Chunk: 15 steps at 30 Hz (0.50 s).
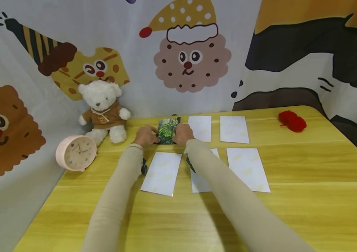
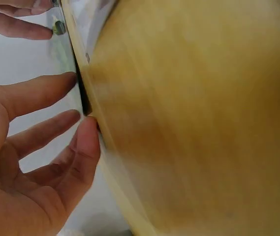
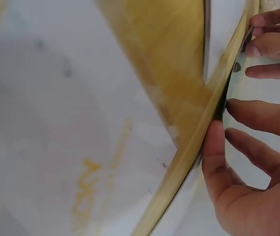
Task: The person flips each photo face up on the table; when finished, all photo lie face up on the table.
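A glossy photo card (image 1: 167,128) with green leaves lies at the back of the table, face up. My left hand (image 1: 145,135) pinches its left side near the front corner, and my right hand (image 1: 183,134) does the same on the right. From the left wrist, the card is seen almost edge-on, with the left thumb (image 2: 88,140) at its near edge and the fingertips against its face. A similar grip shows in the right wrist view, where the right hand (image 3: 258,162) has its thumb by the corner. Just in front lies a white card (image 1: 162,173) with faint yellow print.
More white cards (image 1: 234,129) lie in two rows to the right, one partly under my right forearm. A pink alarm clock (image 1: 79,153) and a white teddy bear (image 1: 102,112) stand at left. A red fuzzy object (image 1: 292,121) sits back right. A patterned cloth (image 1: 194,98) hangs behind.
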Tool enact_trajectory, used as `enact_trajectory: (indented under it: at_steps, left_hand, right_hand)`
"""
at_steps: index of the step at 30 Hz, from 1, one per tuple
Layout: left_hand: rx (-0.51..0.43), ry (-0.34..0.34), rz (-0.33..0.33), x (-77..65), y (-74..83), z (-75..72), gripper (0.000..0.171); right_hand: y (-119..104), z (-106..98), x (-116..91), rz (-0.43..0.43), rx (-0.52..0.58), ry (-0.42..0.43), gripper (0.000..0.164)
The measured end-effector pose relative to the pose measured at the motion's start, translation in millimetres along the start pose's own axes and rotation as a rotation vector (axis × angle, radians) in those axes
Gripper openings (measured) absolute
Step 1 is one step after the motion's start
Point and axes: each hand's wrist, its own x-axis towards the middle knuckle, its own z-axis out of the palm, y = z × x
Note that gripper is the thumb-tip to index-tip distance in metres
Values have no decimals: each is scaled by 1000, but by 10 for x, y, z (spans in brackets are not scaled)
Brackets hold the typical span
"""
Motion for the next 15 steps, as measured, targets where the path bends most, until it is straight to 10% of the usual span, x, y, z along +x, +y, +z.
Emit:
enact_trajectory:
  at_steps: [8,15]
  left_hand:
    - [176,-59,60,68,48,-17,45]
    - [43,54,0,-3,-12,-43,37]
  right_hand:
    - [-16,-29,24,4,-38,-81,15]
    - [5,-203,-24,-42,-47,-88,49]
